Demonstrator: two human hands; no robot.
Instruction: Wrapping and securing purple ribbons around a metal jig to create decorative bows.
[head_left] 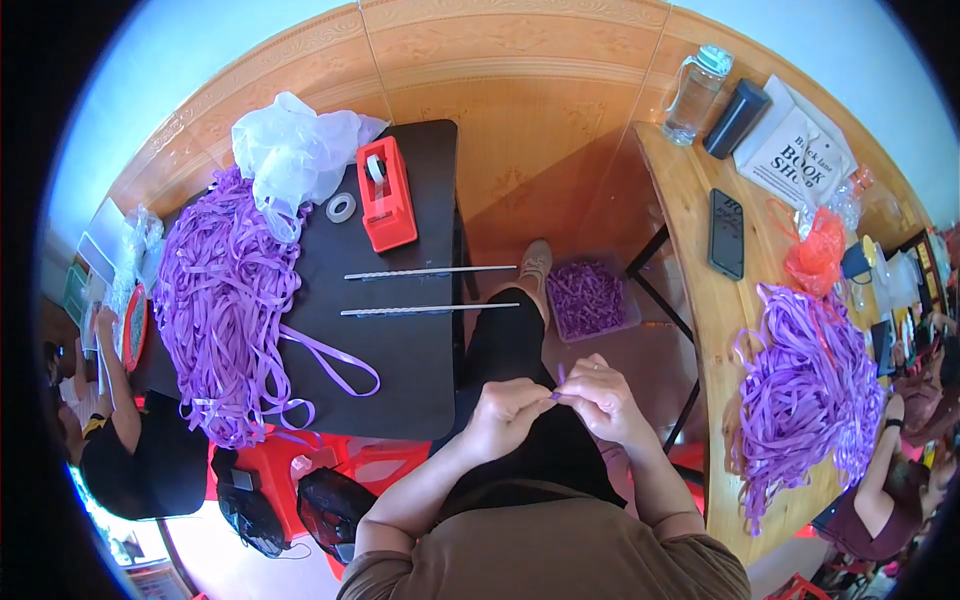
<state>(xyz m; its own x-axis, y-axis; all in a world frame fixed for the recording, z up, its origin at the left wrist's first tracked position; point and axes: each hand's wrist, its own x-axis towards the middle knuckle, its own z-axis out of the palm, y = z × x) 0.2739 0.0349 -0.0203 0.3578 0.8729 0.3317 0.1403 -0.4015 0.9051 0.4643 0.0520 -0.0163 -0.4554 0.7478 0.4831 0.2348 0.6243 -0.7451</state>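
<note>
In front of my body, above my lap, my two hands meet with the fingertips pinched together. Between them is a short piece of purple ribbon (561, 376), most of it hidden by the fingers. My left hand (508, 417) grips it from the left, and my right hand (600, 397) from the right. On the black table at left lies a big heap of purple ribbon loops (225, 310). Another ribbon pile (800, 385) rests on the wooden table at right. Past my knees, a clear bin (590, 300) on the floor holds many small purple ribbon pieces.
The black table (400, 380) carries a red tape dispenser (387, 205), a tape roll (341, 208), two thin metal rods (430, 272) and a white plastic bag (298, 145). The wooden table (690, 215) holds a phone (727, 235), a water bottle (695, 100) and a dark tumbler (737, 120). People sit at both sides.
</note>
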